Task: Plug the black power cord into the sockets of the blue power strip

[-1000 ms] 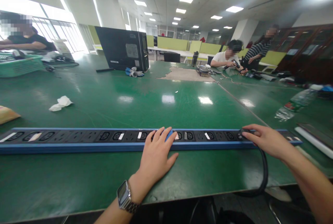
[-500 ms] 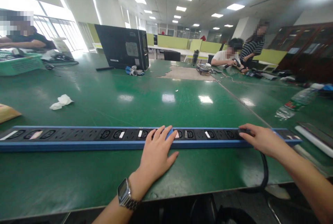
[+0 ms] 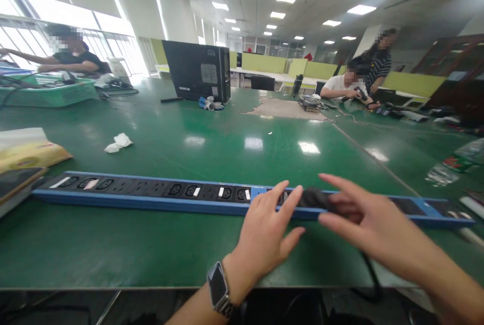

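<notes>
A long blue-edged power strip (image 3: 151, 206) with a row of black sockets lies across the green table in front of me. My left hand (image 3: 262, 237), with a watch on its wrist, lies over the strip's middle, fingers spread and holding nothing. To the right, my right hand (image 3: 368, 221) is over the strip, slightly blurred. Its index finger and thumb are apart, while the other fingers curl around a black power plug (image 3: 315, 198). The plug is just above or against the sockets; which one is unclear. From under the hand a black cable (image 3: 372, 274) hangs past the table edge.
Near the left edge are a phone-like device (image 3: 18, 184), a yellow packet (image 3: 36, 148) and crumpled tissue (image 3: 119, 142). A green basket (image 3: 71, 93), a computer case (image 3: 196, 70) and gloves (image 3: 209, 104) stand farther back. At right lies a plastic bottle (image 3: 459, 161). Several people are around the table.
My right hand has moved left along the strip with the plug, its index finger and thumb spreading. My left hand has shifted slightly right. The view has turned left.
</notes>
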`<state>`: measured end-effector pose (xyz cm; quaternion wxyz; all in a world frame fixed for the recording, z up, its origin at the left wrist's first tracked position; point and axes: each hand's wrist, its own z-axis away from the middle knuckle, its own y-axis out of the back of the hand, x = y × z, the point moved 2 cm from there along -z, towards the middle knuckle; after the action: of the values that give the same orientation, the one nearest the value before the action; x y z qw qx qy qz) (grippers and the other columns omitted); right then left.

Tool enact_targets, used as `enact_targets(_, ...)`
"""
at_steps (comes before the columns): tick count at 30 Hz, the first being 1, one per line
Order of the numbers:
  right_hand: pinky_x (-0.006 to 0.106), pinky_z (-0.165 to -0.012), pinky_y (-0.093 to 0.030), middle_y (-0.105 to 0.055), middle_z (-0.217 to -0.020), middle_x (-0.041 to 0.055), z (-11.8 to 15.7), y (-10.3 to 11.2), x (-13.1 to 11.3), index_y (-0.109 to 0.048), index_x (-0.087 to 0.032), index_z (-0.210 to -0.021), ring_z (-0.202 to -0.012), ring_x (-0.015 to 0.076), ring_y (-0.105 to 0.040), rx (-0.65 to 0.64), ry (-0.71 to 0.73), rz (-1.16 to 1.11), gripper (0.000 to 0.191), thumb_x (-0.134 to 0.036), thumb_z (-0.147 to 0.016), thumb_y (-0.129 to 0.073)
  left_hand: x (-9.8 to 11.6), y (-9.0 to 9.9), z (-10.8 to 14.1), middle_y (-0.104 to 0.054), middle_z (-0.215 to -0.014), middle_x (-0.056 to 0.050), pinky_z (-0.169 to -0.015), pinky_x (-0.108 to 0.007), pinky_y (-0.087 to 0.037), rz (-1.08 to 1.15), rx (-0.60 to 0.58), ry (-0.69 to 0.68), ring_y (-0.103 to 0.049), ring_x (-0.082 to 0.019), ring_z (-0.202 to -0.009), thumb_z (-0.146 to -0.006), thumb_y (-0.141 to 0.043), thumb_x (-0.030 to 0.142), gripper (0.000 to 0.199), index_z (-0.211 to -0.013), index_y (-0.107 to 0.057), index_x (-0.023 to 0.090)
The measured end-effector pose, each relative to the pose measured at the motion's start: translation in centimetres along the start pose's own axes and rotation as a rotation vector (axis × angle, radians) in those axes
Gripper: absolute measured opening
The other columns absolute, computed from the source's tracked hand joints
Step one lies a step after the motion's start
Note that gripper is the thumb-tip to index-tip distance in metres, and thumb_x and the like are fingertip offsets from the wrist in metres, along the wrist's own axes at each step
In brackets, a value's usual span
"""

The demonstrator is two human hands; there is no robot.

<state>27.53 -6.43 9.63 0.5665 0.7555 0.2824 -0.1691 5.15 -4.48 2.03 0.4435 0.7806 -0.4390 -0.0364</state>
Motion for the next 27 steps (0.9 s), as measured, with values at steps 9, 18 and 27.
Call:
enact_targets(9, 0.024, -0.057, -0.056, -0.072, -0.075, 0.0059, 2.5, -6.7, 5.3, -0.071, -0.018, -0.091, -0.063, 0.0158, -0.067, 0.31, -0.314, -0.524, 0.032, -0.047, -0.079, -0.068, -9.0, 8.5, 3.6, -0.063, -0.119, -0.011, -0.095, -0.039, -0.052, -0.156, 0.521, 0.385, -0.064, -0.024, -0.105, -0.09, -0.061, 0.036, 0.046, -0.133, -0.054, 0.019)
enact_targets(18, 0.024, -0.062, -0.057, -0.071, -0.072, 0.0056, 5.4, -9.6, 8.5, -0.073, -0.016, -0.087, -0.066, 0.0172, -0.066, 0.199, -0.404, -0.483, 0.04, -0.055, -0.078, -0.065, -12.1, 9.4, 6.0, -0.07, -0.116, -0.008, -0.098, -0.036, -0.051, -0.121, 0.237, 0.38, -0.068, -0.023, -0.103, -0.089, -0.059, 0.047, 0.046, -0.125, -0.06, 0.018)
enact_targets(27, 0.024, -0.064, -0.055, -0.071, -0.072, 0.0046, 5.4, -9.6, 8.8, -0.073, -0.017, -0.086, -0.065, 0.0169, -0.067, 0.178, -0.374, -0.417, 0.039, -0.054, -0.08, -0.063, -12.0, 9.5, 5.0, -0.074, -0.104, -0.007, -0.09, -0.04, -0.055, -0.1, 0.057, 0.384, -0.07, -0.026, -0.095, -0.086, -0.06, 0.049, 0.036, -0.108, -0.07, 0.022)
